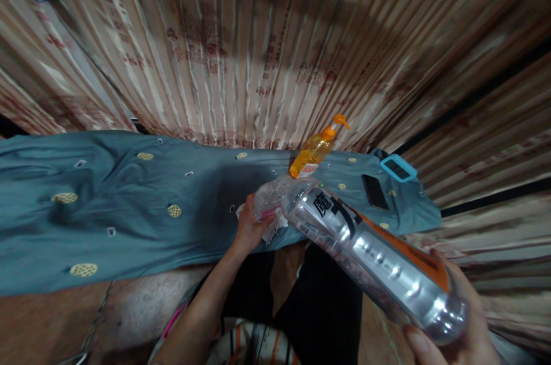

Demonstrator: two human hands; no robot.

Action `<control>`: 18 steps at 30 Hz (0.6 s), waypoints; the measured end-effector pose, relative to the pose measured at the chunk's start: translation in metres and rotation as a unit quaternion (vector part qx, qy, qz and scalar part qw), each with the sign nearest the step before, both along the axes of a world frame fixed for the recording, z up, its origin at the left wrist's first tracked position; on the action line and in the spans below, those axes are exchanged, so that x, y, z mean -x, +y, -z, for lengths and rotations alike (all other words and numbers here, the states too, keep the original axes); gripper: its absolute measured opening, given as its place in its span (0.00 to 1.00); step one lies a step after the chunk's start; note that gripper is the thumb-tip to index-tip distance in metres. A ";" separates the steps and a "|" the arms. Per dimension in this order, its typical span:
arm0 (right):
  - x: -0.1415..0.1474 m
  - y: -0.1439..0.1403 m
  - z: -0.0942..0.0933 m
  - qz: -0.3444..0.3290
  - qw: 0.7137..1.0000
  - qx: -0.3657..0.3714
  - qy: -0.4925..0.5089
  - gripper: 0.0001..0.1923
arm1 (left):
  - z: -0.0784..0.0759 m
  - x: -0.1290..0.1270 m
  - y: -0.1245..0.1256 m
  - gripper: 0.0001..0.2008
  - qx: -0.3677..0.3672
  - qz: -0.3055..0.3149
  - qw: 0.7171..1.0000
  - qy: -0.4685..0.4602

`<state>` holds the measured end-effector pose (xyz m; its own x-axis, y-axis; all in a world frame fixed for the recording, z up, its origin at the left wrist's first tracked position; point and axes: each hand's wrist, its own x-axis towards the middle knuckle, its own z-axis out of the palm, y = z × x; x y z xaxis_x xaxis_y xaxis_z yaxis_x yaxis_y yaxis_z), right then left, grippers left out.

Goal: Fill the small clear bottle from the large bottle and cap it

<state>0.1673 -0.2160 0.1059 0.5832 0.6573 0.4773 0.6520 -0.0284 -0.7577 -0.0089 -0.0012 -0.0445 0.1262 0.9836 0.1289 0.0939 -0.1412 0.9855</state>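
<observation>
My right hand [465, 319] grips a large clear plastic bottle [370, 250] near its base. The bottle has a silver and orange label with dark characters and slants down toward the left, its neck end hidden against a clear plastic piece [269, 198]. My left hand [252, 227] is closed around that piece; I cannot tell whether it is a cup or a crumpled bag. Under the same hand shows a white, ragged-edged tissue or cloth [275, 230]. Just beyond the bottle's neck stands a pump bottle [312, 155] of orange liquid, on the cloth-covered surface.
A blue-green patterned cloth [129, 193] covers the long, low surface. To the right lie a dark phone [375, 191] and a light-blue framed digital device [398, 168]. A pleated curtain [241, 55] hangs behind. Below is a tiled floor [142, 307].
</observation>
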 end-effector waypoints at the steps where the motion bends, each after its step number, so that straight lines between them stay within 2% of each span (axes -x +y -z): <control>1: 0.000 0.000 0.000 0.001 1.000 -0.003 0.007 0.46 | 0.000 0.000 0.000 0.28 -0.002 -0.001 1.000 -0.001; 9: -0.001 0.000 -0.002 0.000 1.000 0.010 -0.020 0.46 | -0.001 0.000 -0.001 0.26 -0.005 -0.008 1.000 0.016; 18: -0.003 -0.001 0.004 -0.003 1.000 -0.009 0.029 0.46 | -0.001 0.000 0.000 0.28 0.007 -0.001 1.000 -0.001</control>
<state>0.1708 -0.2170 0.1015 0.6067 0.6521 0.4547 0.6077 -0.0115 -0.7941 -0.0088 -0.0014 -0.0435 0.1231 0.9857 0.1154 0.0924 -0.1272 0.9876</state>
